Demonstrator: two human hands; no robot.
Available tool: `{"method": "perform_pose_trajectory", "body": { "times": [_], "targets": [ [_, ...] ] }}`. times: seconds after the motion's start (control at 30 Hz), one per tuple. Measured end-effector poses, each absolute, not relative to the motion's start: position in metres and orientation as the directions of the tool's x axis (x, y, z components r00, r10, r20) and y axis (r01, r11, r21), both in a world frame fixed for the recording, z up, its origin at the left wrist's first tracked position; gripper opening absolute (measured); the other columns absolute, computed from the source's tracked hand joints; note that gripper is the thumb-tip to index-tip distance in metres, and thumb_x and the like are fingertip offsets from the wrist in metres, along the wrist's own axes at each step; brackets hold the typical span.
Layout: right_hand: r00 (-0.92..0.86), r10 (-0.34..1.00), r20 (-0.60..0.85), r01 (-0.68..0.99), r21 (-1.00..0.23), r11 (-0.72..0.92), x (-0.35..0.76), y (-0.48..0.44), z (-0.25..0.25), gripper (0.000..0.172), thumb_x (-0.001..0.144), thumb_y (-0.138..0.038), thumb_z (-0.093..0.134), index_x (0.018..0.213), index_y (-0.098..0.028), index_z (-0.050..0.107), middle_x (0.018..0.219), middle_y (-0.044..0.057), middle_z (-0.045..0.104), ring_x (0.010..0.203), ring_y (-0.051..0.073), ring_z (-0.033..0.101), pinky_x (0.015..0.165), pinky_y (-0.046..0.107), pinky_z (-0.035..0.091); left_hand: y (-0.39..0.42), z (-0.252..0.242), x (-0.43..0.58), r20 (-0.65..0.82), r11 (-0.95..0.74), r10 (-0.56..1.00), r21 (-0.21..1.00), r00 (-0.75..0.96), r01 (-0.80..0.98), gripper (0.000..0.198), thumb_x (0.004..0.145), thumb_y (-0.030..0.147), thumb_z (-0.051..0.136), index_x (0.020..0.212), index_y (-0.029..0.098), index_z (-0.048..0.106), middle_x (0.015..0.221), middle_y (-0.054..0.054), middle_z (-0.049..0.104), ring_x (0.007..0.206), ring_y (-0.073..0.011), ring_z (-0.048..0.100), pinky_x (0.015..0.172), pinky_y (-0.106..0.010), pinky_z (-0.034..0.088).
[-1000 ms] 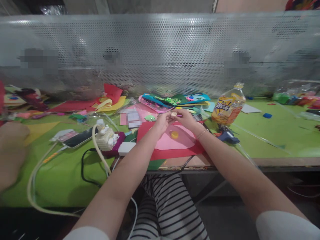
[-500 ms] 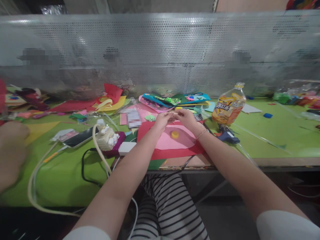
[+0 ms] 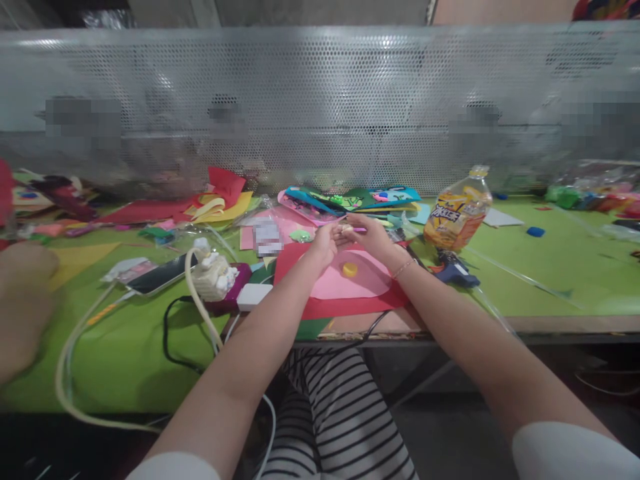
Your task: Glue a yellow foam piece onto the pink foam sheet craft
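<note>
Above the pink and red sheets, my two hands meet at the middle of the table. My left hand is turned palm up with its fingers curled, and a small pale yellow lump sits at its fingertips. In a pinch, my right hand holds a thin purple stick, its end against or close to the lump. Most of the stick is hidden by the fingers. Just below the hands, a round yellow piece lies on the pink paper, which rests on a red sheet.
To the right stand a bottle of orange-yellow liquid and a dark blue glue gun. On the left are a phone, a power strip and loose cables. Decorated craft pieces lie behind. Another person's blurred hand is at far left.
My hands have drawn slightly apart and the left palm has turned up. The purple stick and pale lump now show between them.
</note>
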State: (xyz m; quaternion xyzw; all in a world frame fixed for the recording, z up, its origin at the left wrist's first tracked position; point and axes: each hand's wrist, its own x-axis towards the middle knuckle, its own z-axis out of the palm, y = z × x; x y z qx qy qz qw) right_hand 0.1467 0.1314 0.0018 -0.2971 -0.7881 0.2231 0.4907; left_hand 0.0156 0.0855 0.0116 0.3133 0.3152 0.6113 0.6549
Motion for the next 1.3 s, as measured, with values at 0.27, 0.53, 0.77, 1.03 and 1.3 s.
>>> {"method": "perform_pose_trajectory", "body": {
  "times": [0.27, 0.53, 0.77, 1.03, 1.3],
  "targets": [
    [-0.518, 0.602, 0.608, 0.308, -0.523, 0.794, 0.149, 0.123, 0.009, 0.03, 0.074, -0.015, 0.054, 0.101, -0.016, 0.067, 0.092, 0.005, 0.069, 0.083, 0.017, 0.06, 0.076, 0.029, 0.046, 0.081, 0.006, 0.02, 0.08, -0.041, 0.994, 0.898, 0.073, -0.438, 0.005, 0.073, 0.012, 0.058, 0.076, 0.011, 0.061, 0.062, -0.004, 0.065, 0.061, -0.0125, 0.063, 0.08, -0.033, 0.049],
    [-0.588, 0.571, 0.574, 0.309, -0.493, 0.814, 0.151, 0.126, 0.008, 0.027, 0.073, -0.021, 0.056, 0.097, -0.015, 0.067, 0.09, 0.004, 0.068, 0.078, 0.017, 0.058, 0.07, 0.025, 0.044, 0.08, 0.005, 0.02, 0.059, -0.062, 0.998, 0.935, -0.021, -0.35, 0.014, 0.08, 0.022, 0.055, 0.077, 0.01, 0.063, 0.063, -0.005, 0.066, 0.064, -0.0137, 0.064, 0.078, -0.034, 0.051],
    [-0.503, 0.621, 0.601, 0.429, -0.45, 0.783, 0.151, 0.123, 0.008, 0.025, 0.071, -0.016, 0.053, 0.09, -0.016, 0.069, 0.075, 0.002, 0.067, 0.065, 0.013, 0.054, 0.063, 0.023, 0.04, 0.081, 0.006, 0.019, 0.041, -0.031, 0.999, 0.939, 0.022, -0.343, 0.015, 0.078, 0.025, 0.058, 0.079, 0.011, 0.063, 0.066, -0.006, 0.067, 0.065, -0.0146, 0.065, 0.078, -0.034, 0.051],
    [-0.312, 0.786, 0.533, 0.266, -0.746, 0.611, 0.15, 0.125, 0.009, 0.028, 0.071, -0.037, 0.057, 0.077, -0.012, 0.07, 0.059, 0.001, 0.06, 0.053, 0.01, 0.048, 0.052, 0.023, 0.038, 0.086, 0.003, 0.019, 0.101, -0.128, 0.989, 0.949, -0.106, -0.287, 0.019, 0.074, 0.03, 0.062, 0.068, 0.012, 0.063, 0.056, -0.002, 0.063, 0.051, -0.0106, 0.059, 0.065, -0.028, 0.05],
    [-0.064, 0.785, 0.617, 0.17, -0.768, 0.617, 0.154, 0.129, 0.013, 0.041, 0.073, -0.036, 0.057, 0.108, -0.014, 0.062, 0.07, 0.001, 0.061, 0.063, 0.012, 0.055, 0.062, 0.027, 0.046, 0.086, 0.008, 0.017, -0.004, -0.09, 0.983, 0.861, -0.183, -0.501, 0.01, 0.077, 0.014, 0.057, 0.068, 0.011, 0.061, 0.056, -0.001, 0.061, 0.051, -0.0065, 0.057, 0.066, -0.021, 0.047]
  ]
}}
